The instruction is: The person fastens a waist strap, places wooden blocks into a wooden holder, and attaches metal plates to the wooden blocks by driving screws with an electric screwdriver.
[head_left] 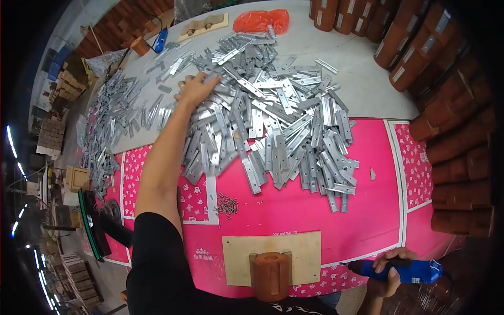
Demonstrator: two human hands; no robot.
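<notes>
My left hand (196,90) reaches far forward over a heap of grey metal strips with holes (278,105). Its thumb stands out to the right, apart from the bent fingers, and nothing shows in its grip; the fingertips are partly hidden. At the lower right, my right hand (389,268) is wrapped round a blue electric screwdriver (412,271), whose black tip points left. In front of my body a reddish-brown grooved wooden block (271,276) sits against a pale wooden board (272,247). Small screws (226,206) lie in a loose pile on the pink sheet.
Stacks of brown wooden pieces (446,110) line the right side. More metal strips (107,115) spread at the left. A red plastic bag (261,21) and a second blue tool (160,41) lie at the back. A green-edged black object (92,226) is at the left edge.
</notes>
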